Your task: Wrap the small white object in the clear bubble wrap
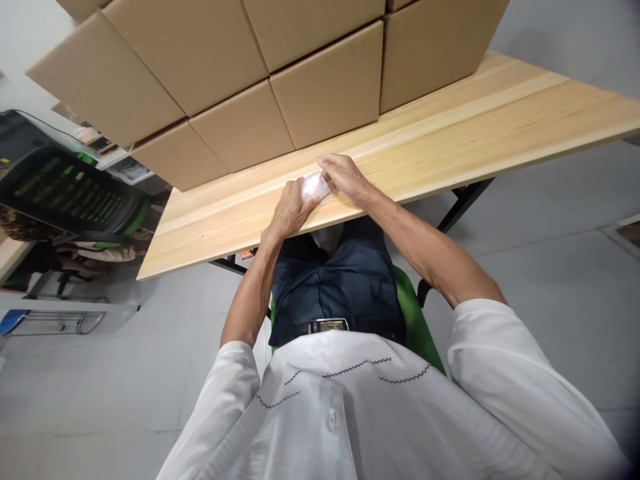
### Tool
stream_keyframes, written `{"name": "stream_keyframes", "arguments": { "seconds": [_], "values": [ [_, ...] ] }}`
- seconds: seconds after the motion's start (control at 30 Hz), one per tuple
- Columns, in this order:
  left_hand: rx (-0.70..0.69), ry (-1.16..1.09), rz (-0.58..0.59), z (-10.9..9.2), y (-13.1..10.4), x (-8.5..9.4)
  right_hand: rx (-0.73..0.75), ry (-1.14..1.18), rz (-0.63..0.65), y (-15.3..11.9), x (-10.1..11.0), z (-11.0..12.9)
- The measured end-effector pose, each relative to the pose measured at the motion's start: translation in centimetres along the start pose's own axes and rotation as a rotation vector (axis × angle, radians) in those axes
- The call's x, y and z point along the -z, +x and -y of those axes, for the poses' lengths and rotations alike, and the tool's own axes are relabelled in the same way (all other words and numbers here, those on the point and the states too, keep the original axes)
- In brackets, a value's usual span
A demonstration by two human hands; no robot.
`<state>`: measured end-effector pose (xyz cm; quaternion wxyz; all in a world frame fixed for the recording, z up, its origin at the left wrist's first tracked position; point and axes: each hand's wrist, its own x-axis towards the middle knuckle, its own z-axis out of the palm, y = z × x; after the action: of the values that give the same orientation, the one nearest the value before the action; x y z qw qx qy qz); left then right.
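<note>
The work in hand is under way rather than finished, judging by how both hands meet at one small white packet (314,188) near the front edge of the worktop (215,220). The left hand (289,208) grips the packet's left end, its thumb along the near side. The right hand (346,177) is bent in against the right end with its fingers curled; whether those fingers pinch the packet or only press on it cannot be told. The packet sits low between the hands, and the fingers hide whether its underside rests on the wood.

What has been done to the packet is hard to judge: its surface looks pale and shiny, but whether it is sealed, folded or open is too small to make out. What is left, as far as can be judged, is at least to complete this handling and release the packet, since it has not been let go.

Behind the hands, cardboard boxes (327,83) stand close together in a stack along the worktop's far side, apart from the packet. Neither hand touches them.
</note>
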<state>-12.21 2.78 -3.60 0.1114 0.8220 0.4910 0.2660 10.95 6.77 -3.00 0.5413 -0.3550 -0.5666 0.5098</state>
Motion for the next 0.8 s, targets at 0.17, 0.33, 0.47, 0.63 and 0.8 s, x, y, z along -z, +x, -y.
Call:
{"name": "stream_keyframes", "arguments": {
  "seconds": [0.17,0.33,0.47,0.63,0.8],
  "values": [
    [0.04,-0.022,-0.009,-0.1,0.0,-0.2,0.019,-0.165,0.03,0.1,0.2,-0.6],
    [0.051,-0.016,0.012,-0.2,0.2,-0.1,-0.007,-0.236,0.123,0.2,0.4,-1.2],
    [0.049,-0.007,0.022,-0.1,0.2,-0.1,0.034,-0.281,0.12,0.1,0.6,-1.2],
    [0.043,-0.005,0.033,0.1,0.2,-0.2,0.038,-0.3,0.13,0.1,0.6,-1.3],
    [0.044,-0.02,0.011,0.0,0.1,-0.2,0.042,-0.296,0.08,0.9,0.7,-1.9]
  ]
}}
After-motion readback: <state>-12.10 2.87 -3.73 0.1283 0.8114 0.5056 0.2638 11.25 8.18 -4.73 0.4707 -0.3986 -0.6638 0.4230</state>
